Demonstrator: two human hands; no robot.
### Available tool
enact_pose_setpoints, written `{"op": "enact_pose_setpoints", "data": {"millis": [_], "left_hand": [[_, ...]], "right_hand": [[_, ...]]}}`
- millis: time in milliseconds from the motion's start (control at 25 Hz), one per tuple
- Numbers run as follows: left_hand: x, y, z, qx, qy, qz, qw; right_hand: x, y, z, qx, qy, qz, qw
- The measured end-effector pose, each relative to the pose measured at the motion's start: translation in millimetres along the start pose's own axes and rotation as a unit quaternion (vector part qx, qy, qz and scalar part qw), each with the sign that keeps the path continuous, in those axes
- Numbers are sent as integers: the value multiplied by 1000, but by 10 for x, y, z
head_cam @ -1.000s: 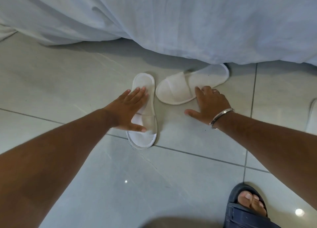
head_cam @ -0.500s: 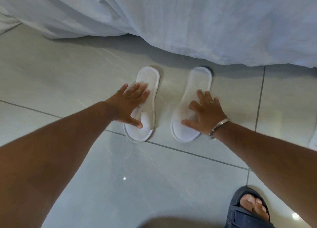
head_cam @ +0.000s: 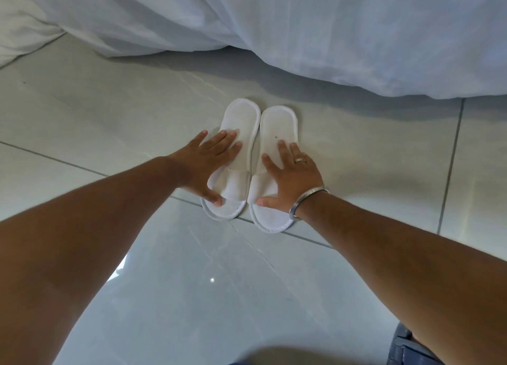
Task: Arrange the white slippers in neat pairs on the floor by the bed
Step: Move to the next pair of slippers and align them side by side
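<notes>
In the head view, two white slippers sit side by side at frame centre on the tiled floor [head_cam: 109, 112], just below the white bedsheet [head_cam: 329, 35]. The left hand [head_cam: 211, 161] lies flat, fingers spread, on the left slipper [head_cam: 241, 120]; the right hand [head_cam: 290, 178] likewise on the right slipper [head_cam: 278, 123]. They look light, soft and floppy, best slid by a flat palm on the strap.

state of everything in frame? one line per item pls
left slipper: flat on floor, sole down, heel toward the bed, left hand on it
right slipper: flat, parallel, right beside the left one
left hand: open, palm down, pressing
right hand: open, palm down, pressing
bed sheet: hanging, hem on the floor behind the slippers
floor: glossy tile
</notes>
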State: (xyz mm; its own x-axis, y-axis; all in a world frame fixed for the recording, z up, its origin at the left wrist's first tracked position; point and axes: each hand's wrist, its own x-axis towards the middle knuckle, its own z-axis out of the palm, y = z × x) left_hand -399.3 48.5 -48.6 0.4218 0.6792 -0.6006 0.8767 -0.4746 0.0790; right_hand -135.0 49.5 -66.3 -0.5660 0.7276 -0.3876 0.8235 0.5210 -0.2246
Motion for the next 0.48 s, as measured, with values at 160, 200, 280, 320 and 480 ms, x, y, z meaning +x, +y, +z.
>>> {"op": "enact_pose_setpoints", "data": {"millis": [160, 200, 280, 320, 480], "left_hand": [[-18, -111, 59, 18, 0, 10, 1000], [-13, -113, 59, 21, 1, 14, 1000], [-13, -111, 74, 26, 3, 18, 999], [-15, -116, 79, 28, 5, 20, 999], [-29, -139, 109, 27, 12, 27, 999]], "right_hand": [[82, -54, -15, -3, 7, 5, 1000], [85, -54, -17, -3, 9, 6, 1000], [86, -65, -11, -6, 10, 13, 1000], [87, -76, -7, -9, 10, 18, 1000], [102, -126, 20, -23, 15, 40, 999]]}}
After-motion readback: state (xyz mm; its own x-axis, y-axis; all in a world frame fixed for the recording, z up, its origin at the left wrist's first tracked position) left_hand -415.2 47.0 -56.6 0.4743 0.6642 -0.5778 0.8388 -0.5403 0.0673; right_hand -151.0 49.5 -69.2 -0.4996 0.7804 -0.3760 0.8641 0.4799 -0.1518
